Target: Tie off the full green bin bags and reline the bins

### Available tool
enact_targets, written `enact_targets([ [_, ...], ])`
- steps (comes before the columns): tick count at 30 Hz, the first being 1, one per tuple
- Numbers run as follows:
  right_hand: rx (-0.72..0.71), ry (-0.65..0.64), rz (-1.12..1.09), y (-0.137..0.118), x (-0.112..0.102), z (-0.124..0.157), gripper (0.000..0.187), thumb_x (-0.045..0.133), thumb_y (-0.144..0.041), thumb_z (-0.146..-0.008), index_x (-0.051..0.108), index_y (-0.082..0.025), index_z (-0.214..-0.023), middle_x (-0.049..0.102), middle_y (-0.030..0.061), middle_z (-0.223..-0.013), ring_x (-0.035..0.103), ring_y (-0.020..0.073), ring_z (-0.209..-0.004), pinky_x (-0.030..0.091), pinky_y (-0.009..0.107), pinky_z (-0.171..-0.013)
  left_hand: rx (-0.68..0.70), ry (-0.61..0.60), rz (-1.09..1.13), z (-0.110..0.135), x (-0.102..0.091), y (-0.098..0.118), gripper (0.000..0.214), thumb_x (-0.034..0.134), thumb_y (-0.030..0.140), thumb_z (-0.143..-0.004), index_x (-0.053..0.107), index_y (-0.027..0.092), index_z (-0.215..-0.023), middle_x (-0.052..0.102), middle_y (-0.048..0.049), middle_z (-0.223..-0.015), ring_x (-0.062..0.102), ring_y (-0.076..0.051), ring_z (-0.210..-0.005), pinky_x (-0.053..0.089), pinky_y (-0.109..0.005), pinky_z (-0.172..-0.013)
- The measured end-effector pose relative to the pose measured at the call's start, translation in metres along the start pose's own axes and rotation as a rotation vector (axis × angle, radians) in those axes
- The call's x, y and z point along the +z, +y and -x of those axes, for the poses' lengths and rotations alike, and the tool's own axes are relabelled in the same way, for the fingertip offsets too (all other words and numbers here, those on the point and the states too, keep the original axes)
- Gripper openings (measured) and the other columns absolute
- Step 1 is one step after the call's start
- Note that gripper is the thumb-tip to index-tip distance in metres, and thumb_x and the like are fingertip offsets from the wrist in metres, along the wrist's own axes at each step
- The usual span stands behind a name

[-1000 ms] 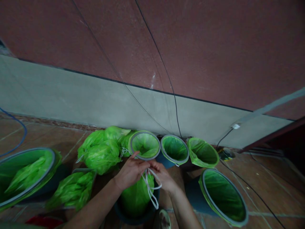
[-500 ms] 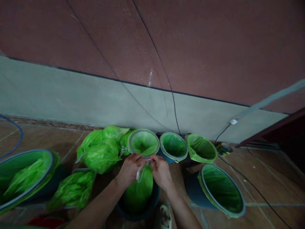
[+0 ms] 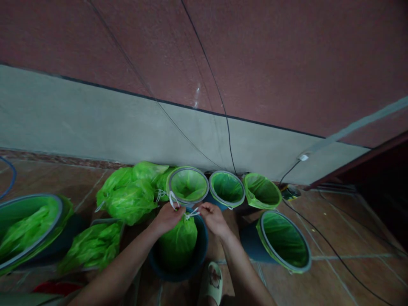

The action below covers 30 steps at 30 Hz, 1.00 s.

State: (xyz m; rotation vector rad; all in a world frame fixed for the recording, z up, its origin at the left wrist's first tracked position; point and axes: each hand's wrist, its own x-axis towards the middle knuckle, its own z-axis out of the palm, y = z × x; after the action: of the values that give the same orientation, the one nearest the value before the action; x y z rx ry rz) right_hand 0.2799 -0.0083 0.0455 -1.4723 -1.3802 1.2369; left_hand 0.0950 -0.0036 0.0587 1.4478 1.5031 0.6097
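Observation:
Between my hands is a green garbage bag [image 3: 178, 244], its gathered top cinched by a white drawstring [image 3: 192, 213]. The bag sits inside a dark blue bin [image 3: 204, 242]. My left hand [image 3: 170, 216] is closed on one side of the drawstring, and a loop of it sticks up above the fingers. Pinched in my right hand [image 3: 213, 216] is the other end, pulled out to the right. Just behind my hands stands a lined bin [image 3: 206, 193] with a grey rim.
Tied green bags [image 3: 132, 197] lie to the left, near a small container of green plastic [image 3: 95, 244] and a large lined bin [image 3: 59, 229]. More lined bins [image 3: 227, 189] stand rightward, one tilted bin [image 3: 255, 242] closer. A black cable [image 3: 334, 250] crosses the tiles.
My hands have moved apart, stretching the drawstring outward. The bag's neck now shows tightly gathered between them. The whole view has shifted slightly.

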Motion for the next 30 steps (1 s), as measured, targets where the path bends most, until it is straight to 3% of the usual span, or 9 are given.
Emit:
enact_targets([
  [4,0.129,-0.077,-0.335,-0.013,0.009,0.004,0.038,0.068,-0.053,-0.071,0.058,-0.017,-0.07,0.053,-0.0048,-0.052,0.046,0.0083,-0.047,0.041,0.024,-0.053,-0.148,-0.107,0.61,0.004,0.007,0.009,0.036,0.062,0.05,-0.075,0.062,0.014,-0.075,0.064,-0.0025,-0.065,0.055,-0.012,-0.052,0.044,-0.026,-0.055],
  [7,0.17,-0.144,-0.428,-0.023,0.007,0.008,0.041,0.076,-0.054,-0.066,0.06,-0.017,-0.075,0.044,-0.0089,-0.047,0.036,0.0052,-0.042,0.039,0.022,-0.047,-0.194,-0.1,0.771,0.006,0.005,0.011,0.043,0.067,0.056,-0.069,0.056,0.015,-0.072,0.067,-0.0041,-0.073,0.057,-0.01,-0.054,0.045,-0.025,-0.055],
  [10,0.168,-0.178,-0.423,-0.026,0.004,0.01,0.04,0.078,-0.052,-0.066,0.063,-0.016,-0.077,0.044,-0.0085,-0.05,0.036,0.0046,-0.044,0.038,0.02,-0.046,-0.157,-0.109,0.75,0.005,0.001,0.01,0.041,0.067,0.055,-0.07,0.057,0.015,-0.069,0.061,-0.0004,-0.063,0.055,-0.01,-0.055,0.044,-0.024,-0.057],
  [14,0.113,-0.236,-0.352,-0.024,0.006,0.01,0.039,0.075,-0.052,-0.07,0.06,-0.016,-0.068,0.044,-0.0076,-0.047,0.039,0.0052,-0.044,0.037,0.021,-0.048,0.052,-0.233,0.537,0.003,0.002,0.007,0.024,0.07,0.031,-0.064,0.066,0.013,-0.08,0.059,0.0023,-0.063,0.051,-0.01,-0.058,0.04,-0.023,-0.058],
  [17,0.032,-0.251,-0.321,-0.025,0.008,0.009,0.043,0.069,-0.056,-0.076,0.06,-0.016,-0.064,0.05,-0.0045,-0.049,0.041,0.0059,-0.045,0.031,0.021,-0.046,0.183,-0.27,0.332,0.004,0.007,0.006,0.015,0.065,0.028,-0.068,0.066,0.014,-0.073,0.061,0.0007,-0.064,0.051,-0.011,-0.06,0.04,-0.023,-0.058],
  [20,0.027,-0.098,-0.411,-0.027,0.01,0.007,0.048,0.062,-0.063,-0.078,0.066,-0.015,-0.076,0.055,-0.0027,-0.055,0.042,0.0065,-0.045,0.032,0.022,-0.046,0.213,-0.256,0.272,0.005,0.011,0.008,0.023,0.057,0.036,-0.077,0.065,0.015,-0.072,0.062,-0.0008,-0.068,0.053,-0.012,-0.06,0.043,-0.023,-0.059],
  [23,0.108,0.013,-0.469,-0.024,0.012,0.006,0.052,0.067,-0.062,-0.071,0.067,-0.017,-0.097,0.059,-0.0029,-0.061,0.047,0.0081,-0.046,0.038,0.023,-0.047,0.219,-0.248,0.281,0.007,0.011,0.01,0.025,0.053,0.038,-0.081,0.063,0.016,-0.075,0.061,0.0001,-0.07,0.053,-0.011,-0.058,0.045,-0.024,-0.059],
  [27,0.131,-0.193,-0.345,-0.017,0.017,0.009,0.047,0.068,-0.055,-0.073,0.066,-0.016,-0.097,0.061,-0.001,-0.066,0.054,0.0099,-0.051,0.042,0.022,-0.049,0.246,-0.256,0.32,0.005,0.01,0.009,0.025,0.05,0.039,-0.083,0.061,0.016,-0.08,0.061,0.0004,-0.068,0.055,-0.012,-0.059,0.046,-0.025,-0.059],
  [30,0.07,-0.244,-0.247,-0.015,0.017,0.008,0.036,0.062,-0.05,-0.078,0.067,-0.016,-0.09,0.062,-0.0004,-0.069,0.053,0.0081,-0.054,0.043,0.022,-0.052,0.216,-0.196,0.357,0.002,0.01,0.005,0.023,0.053,0.038,-0.081,0.058,0.016,-0.078,0.06,0.0011,-0.065,0.056,-0.012,-0.056,0.047,-0.025,-0.058],
])
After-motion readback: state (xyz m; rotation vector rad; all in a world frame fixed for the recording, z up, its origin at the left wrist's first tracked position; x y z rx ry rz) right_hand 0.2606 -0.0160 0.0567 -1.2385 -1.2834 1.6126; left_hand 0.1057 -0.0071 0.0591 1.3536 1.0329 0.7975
